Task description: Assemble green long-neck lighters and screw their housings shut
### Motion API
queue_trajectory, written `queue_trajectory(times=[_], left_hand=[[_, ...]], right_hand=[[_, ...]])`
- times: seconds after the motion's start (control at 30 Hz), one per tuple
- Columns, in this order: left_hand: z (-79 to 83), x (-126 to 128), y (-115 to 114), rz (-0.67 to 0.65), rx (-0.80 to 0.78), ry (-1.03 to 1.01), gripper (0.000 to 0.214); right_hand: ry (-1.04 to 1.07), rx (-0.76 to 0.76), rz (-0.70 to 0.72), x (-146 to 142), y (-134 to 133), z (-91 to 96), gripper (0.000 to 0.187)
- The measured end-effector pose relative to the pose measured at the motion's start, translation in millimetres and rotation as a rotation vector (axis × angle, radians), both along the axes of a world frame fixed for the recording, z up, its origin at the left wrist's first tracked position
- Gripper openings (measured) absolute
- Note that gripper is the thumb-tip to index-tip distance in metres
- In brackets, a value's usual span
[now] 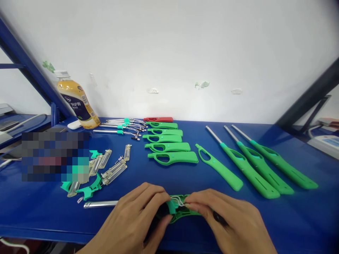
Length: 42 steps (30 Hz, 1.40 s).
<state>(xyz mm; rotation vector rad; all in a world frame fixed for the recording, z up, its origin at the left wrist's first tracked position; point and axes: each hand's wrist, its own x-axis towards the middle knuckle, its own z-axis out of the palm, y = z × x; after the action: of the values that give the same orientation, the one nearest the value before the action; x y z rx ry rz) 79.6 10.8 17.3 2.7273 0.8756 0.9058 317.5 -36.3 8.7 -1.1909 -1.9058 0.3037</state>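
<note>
Both my hands meet at the near edge of the blue table over a green lighter handle half [182, 212] with a teal part and thin white wires inside it. My left hand [137, 218] is closed around the handle's left end, where a silver metal tube [100, 204] sticks out to the left. My right hand [227, 218] pinches the wires and the handle's right part with thumb and forefinger.
Behind lie stacked green handle shells [169, 146], one lone handle half [219, 167], three finished green lighters [262, 165] at right, metal tubes with wires [120, 126], clear fuel tanks and teal triggers [106, 169], a red handle [159, 119] and a yellow bottle [76, 100].
</note>
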Motion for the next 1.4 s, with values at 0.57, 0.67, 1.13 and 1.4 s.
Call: queue_trajectory(times=[0.57, 0.67, 1.13, 1.4], left_hand=[[-5.4, -6, 4, 0.005, -0.105, 0.047, 0.037], [-5.7, -8, 4, 0.011, -0.146, 0.089, 0.046], [1.2, -4, 6, -0.043, -0.273, 0.038, 0.029], [-2.1, -4, 7, -0.04, -0.239, 0.028, 0.036]], right_hand=[[-0.026, -0.043, 0.062, 5, -3, 4.1, 0.021], [-0.036, -0.066, 0.067, 5, -2, 4.6, 0.023], [-0.067, -0.144, 0.102, 11, -2, -0.5, 0.025], [-0.206, -0.048, -0.027, 6, 2, -1.7, 0.037]])
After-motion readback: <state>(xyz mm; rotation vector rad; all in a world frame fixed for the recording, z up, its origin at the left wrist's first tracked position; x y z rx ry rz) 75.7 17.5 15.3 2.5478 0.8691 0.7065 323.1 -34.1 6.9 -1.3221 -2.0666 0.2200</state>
